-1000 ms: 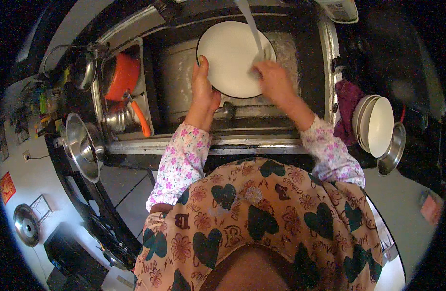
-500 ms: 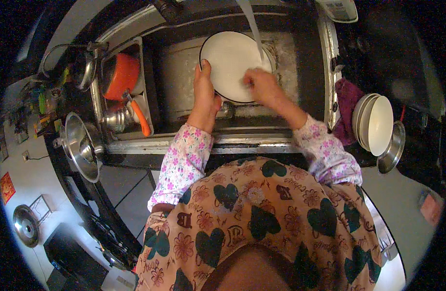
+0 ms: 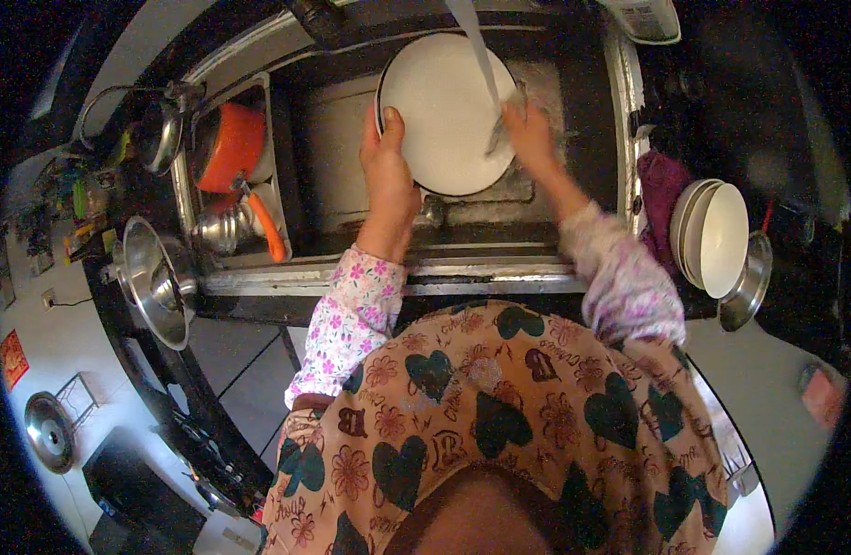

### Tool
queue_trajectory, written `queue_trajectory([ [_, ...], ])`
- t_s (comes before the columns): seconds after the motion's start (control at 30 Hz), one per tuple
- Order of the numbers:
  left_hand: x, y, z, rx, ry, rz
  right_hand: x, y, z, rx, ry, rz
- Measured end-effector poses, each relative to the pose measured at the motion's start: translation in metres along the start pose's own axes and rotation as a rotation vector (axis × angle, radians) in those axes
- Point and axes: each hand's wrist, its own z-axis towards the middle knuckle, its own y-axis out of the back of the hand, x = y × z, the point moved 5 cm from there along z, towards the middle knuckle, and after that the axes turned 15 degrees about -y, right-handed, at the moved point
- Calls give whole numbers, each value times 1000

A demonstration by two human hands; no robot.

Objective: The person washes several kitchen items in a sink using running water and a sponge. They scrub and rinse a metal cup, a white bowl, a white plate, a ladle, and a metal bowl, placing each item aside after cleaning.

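Observation:
A round white plate (image 3: 439,116) with a dark rim is held tilted over the sink (image 3: 338,153). My left hand (image 3: 388,180) grips its lower left edge, thumb on the face and fingers behind. At the plate's right edge is my right hand (image 3: 533,139), smeared by motion. Its fingers are too blurred to tell whether they pinch the rim or only touch it. A water stream (image 3: 479,55) comes down from above onto the right part of the plate, beside my right fingers, and splashes there.
In the left sink compartment sits an orange pan (image 3: 236,139) with an orange handle. A steel basin (image 3: 155,282) stands left of it. Along the right edge are a purple cloth (image 3: 659,199), stacked white bowls (image 3: 721,240) and a steel bowl (image 3: 749,287).
The plate has tilted and shifted slightly upward in the picture. My right hand has moved from the plate's lower face to its right edge. My left hand keeps its hold.

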Motion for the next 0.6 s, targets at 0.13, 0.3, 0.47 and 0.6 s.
queue_trajectory([
  [0.13, -10, -3, -6, 98, -304, 328, -18, -48, -57, 193, -259, 875],
  [0.3, -22, 19, -7, 317, -274, 344, -3, -20, -35, 123, -36, 524],
  [0.47, -22, 17, 33, 622, -17, 544, 106, 20, -50, -149, 670, -663],
  [0.6, 12, 17, 34, 523, -345, 746, 143, -15, -74, -80, 1239, -787],
])
